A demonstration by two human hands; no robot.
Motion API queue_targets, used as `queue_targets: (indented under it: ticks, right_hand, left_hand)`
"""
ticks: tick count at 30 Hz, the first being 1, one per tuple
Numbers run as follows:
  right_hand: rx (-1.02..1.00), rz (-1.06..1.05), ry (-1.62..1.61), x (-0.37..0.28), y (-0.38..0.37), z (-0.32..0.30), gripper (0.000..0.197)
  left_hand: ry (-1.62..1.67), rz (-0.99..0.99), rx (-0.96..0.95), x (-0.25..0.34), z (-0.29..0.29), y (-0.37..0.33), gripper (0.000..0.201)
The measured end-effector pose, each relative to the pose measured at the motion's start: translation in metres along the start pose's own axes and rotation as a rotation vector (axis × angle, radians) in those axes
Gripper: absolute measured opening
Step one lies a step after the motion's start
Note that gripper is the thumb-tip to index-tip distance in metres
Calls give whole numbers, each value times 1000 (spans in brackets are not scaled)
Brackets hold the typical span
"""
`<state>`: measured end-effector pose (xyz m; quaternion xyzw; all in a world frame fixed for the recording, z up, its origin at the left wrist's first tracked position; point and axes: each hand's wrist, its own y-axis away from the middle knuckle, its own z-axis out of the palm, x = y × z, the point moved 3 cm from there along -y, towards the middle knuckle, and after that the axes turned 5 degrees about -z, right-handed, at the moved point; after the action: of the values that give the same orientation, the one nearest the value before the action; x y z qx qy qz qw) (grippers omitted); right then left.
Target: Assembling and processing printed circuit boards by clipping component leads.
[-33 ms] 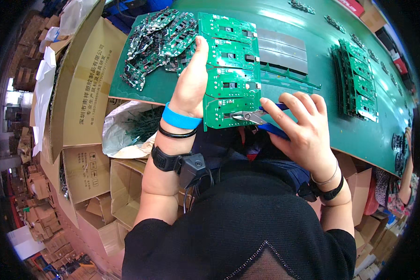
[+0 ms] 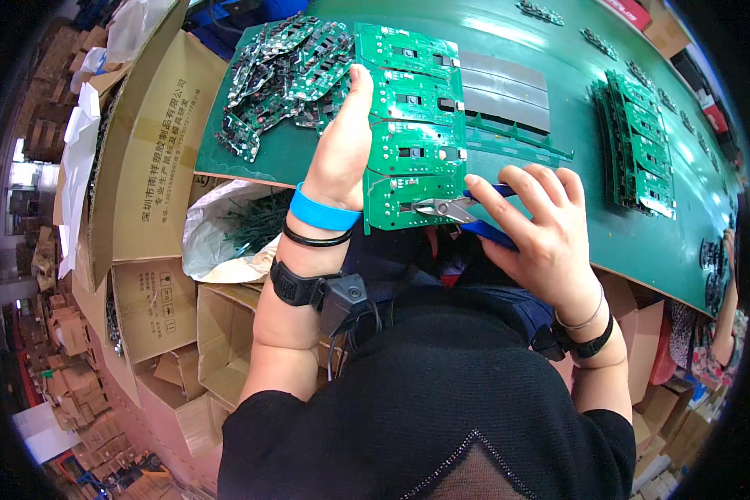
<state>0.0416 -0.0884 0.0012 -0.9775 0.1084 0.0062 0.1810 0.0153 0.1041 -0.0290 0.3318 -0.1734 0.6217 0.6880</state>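
My left hand [image 2: 342, 154] grips the left edge of a green circuit board panel [image 2: 417, 137]; its thumb lies along the edge and its other fingers are hidden. The panel is a column of several joined boards with small black parts. My right hand [image 2: 542, 225] is closed round the blue handles of a pair of side cutters [image 2: 446, 208]. The cutters' metal jaws lie over the nearest board of the panel, by its dark slot. Whether the jaws touch the board, I cannot tell.
Loose circuit boards [image 2: 287, 75] are heaped at the table's far left. A stack of green panels [image 2: 637, 146] stands at right; grey strips [image 2: 504, 92] lie behind my panel. Below the left edge sit a bag of green scraps [image 2: 254, 221] and cardboard boxes [image 2: 154, 158]. Another person's arm [image 2: 727, 308] shows far right.
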Motion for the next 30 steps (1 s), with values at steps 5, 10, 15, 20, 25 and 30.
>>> queue_targets:
  ticks: [5, 10, 15, 20, 25, 30]
  right_hand:
    - [46, -14, 6, 0, 2, 2, 63]
    - [79, 31, -43, 2, 7, 4, 61]
    - [102, 35, -87, 1, 4, 0, 61]
    - [54, 17, -42, 1, -2, -1, 60]
    - [2, 13, -44, 0, -5, -5, 62]
    - [-7, -6, -33, 1, -5, -5, 58]
  left_hand:
    - [-8, 17, 3, 1, -3, -1, 63]
    - [-34, 48, 0, 3, -2, 1, 63]
    - [-9, 41, 20, 4, -4, 2, 64]
    - [-1, 13, -17, 3, 1, 4, 65]
    - [-6, 6, 19, 2, 3, 6, 64]
    - [-35, 19, 3, 2, 4, 6, 62]
